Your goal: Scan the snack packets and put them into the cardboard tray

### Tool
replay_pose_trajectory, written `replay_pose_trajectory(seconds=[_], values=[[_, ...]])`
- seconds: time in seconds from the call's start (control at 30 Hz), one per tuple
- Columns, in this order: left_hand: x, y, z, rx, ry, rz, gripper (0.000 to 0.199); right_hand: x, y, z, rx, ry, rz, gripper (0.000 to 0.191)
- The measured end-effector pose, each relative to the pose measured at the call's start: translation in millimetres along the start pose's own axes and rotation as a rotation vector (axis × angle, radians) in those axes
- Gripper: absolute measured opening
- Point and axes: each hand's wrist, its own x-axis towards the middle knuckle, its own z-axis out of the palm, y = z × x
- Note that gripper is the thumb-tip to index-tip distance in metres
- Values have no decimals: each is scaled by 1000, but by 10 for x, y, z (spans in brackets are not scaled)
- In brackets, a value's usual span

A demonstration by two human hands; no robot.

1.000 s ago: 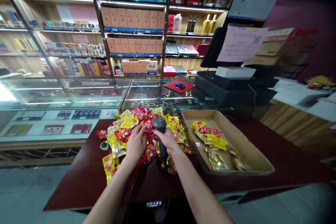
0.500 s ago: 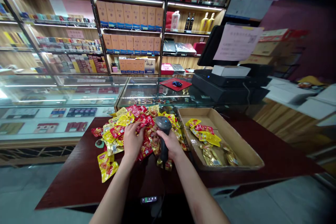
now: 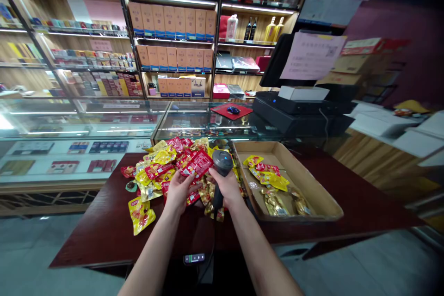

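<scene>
My left hand point(image 3: 179, 192) grips a red snack packet point(image 3: 197, 165) by its lower edge and holds it up above the heap. My right hand point(image 3: 227, 186) is wrapped around the handle of a black handheld barcode scanner point(image 3: 222, 166), whose head stands close to the right of that packet. Below both hands lies a loose heap of red and yellow foil snack packets point(image 3: 156, 178). One yellow packet point(image 3: 141, 215) lies apart at the near left. The scanner's cable runs down towards the counter's near edge.
The heap lies on a dark red counter point(image 3: 100, 222). To its right is a cardboard tray point(image 3: 287, 180) holding several packets. Behind stand a glass display case point(image 3: 204, 125), a red mat with a mouse point(image 3: 231, 110), a till point(image 3: 294, 113), and stocked shelves.
My left hand has lifted a red packet out of the heap and raised it beside the scanner. The scanner has tilted and risen slightly, and the view has shifted a little.
</scene>
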Motion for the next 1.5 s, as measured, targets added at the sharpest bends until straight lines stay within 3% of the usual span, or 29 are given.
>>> replay_pose_trajectory(seconds=[0.2,0.37,0.47,0.6,0.67,0.87,1.03,1.17,1.3,1.4,1.5], values=[[-48,-52,-25,208,-150,-115,36,36,-52,-84,-61,101,-98,29],[-20,-24,-51,144,-170,-247,26,44,-72,-122,-118,88,-135,23],[-4,-8,-85,150,-224,-252,28,61,-76,-132,-152,89,-131,24],[-18,25,-104,293,-318,-123,58,82,-103,-142,-186,85,-107,22],[-36,49,-88,378,-389,-16,64,89,-129,-141,-191,62,-86,18],[-70,123,-15,531,-533,244,44,123,-219,-129,-162,41,-24,22],[-44,207,-63,688,-579,393,43,146,-265,-119,-190,48,-48,20],[-21,330,-92,924,-585,569,56,132,-283,-80,-189,45,-32,19],[-27,433,-20,1092,-736,551,46,109,-306,-34,-210,-3,-67,16],[-21,445,35,1014,-802,481,49,103,-328,-29,-224,18,-68,18],[62,418,29,948,-791,460,50,67,-366,-60,-195,25,-82,25]])
